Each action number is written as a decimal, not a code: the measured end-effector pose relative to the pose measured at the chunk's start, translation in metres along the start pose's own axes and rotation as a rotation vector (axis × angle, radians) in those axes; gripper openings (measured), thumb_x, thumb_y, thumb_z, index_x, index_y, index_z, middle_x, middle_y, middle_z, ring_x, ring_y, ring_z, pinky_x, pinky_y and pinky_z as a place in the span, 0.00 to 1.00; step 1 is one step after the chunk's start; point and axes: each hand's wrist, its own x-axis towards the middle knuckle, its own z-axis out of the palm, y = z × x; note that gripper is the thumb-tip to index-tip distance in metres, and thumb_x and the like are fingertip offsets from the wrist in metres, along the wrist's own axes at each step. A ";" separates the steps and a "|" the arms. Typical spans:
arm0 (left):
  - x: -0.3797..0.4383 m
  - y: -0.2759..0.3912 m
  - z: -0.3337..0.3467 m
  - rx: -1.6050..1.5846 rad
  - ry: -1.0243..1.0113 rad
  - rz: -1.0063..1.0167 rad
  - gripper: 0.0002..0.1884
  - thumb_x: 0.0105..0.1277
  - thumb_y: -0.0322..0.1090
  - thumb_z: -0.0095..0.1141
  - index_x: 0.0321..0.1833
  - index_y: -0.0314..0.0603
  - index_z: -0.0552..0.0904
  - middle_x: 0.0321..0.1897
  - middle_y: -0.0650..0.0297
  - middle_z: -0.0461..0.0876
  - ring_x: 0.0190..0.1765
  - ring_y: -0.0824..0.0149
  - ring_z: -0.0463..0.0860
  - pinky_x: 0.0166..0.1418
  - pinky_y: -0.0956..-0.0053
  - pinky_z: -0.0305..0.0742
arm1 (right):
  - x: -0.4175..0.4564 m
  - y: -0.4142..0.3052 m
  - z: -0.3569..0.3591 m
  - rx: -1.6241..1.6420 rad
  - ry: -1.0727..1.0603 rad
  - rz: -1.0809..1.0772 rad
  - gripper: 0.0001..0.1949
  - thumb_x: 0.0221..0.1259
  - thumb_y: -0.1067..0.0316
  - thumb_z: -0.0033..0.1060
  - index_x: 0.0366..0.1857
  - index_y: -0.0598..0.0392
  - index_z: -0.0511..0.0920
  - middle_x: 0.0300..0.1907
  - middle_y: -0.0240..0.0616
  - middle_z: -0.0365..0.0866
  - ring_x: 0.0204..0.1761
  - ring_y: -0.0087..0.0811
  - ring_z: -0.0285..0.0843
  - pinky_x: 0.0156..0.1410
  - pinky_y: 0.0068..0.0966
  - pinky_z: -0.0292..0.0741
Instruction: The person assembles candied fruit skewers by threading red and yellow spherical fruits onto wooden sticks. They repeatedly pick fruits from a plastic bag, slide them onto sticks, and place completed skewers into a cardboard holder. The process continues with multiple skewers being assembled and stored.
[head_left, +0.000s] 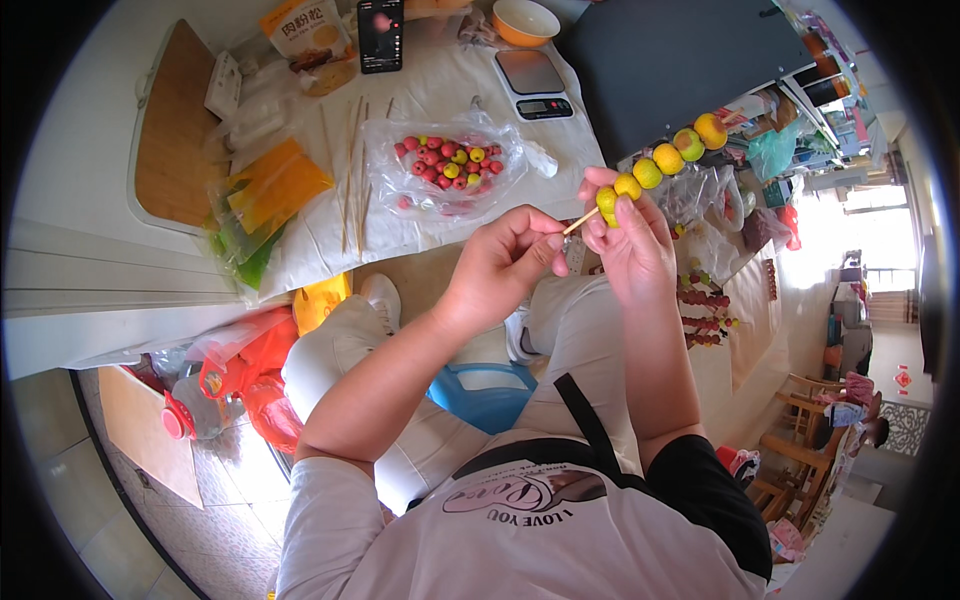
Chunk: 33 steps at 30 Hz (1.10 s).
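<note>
My left hand pinches the bare end of a wooden skewer. Several yellow-green round fruits are threaded along it in a row that slants up to the right, with the skewer's other tip showing past the last one. Around the fruits nearest the bare end, my right hand has its thumb and fingers closed. Beyond my hands, a clear plastic bag lies spread on the covered table, holding small red and yellow fruits. Loose wooden skewers lie left of the bag.
A digital kitchen scale, an orange bowl and a smartphone are at the table's far side. A yellow plastic packet lies left. Skewered red fruits rest on a surface at right. A blue stool shows between my legs.
</note>
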 end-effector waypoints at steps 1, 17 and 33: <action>-0.001 -0.001 0.002 0.005 0.005 0.001 0.04 0.70 0.27 0.48 0.42 0.34 0.73 0.29 0.66 0.78 0.34 0.77 0.77 0.40 0.83 0.71 | 0.000 0.001 0.001 0.019 -0.006 0.007 0.15 0.69 0.65 0.47 0.54 0.62 0.72 0.41 0.39 0.76 0.27 0.16 0.61 0.33 0.14 0.60; -0.002 0.006 0.000 -0.393 -0.124 -0.214 0.09 0.72 0.38 0.46 0.40 0.41 0.76 0.23 0.70 0.75 0.20 0.82 0.62 0.23 0.87 0.54 | -0.005 0.022 0.002 0.036 -0.204 0.052 0.17 0.67 0.62 0.50 0.53 0.62 0.72 0.37 0.35 0.78 0.27 0.13 0.61 0.31 0.10 0.60; -0.002 -0.004 0.005 0.065 0.094 -0.023 0.08 0.71 0.36 0.49 0.40 0.39 0.75 0.24 0.67 0.78 0.22 0.82 0.65 0.26 0.86 0.59 | 0.017 0.006 0.004 0.024 0.065 -0.008 0.15 0.69 0.59 0.48 0.49 0.58 0.76 0.38 0.39 0.79 0.23 0.13 0.59 0.28 0.11 0.57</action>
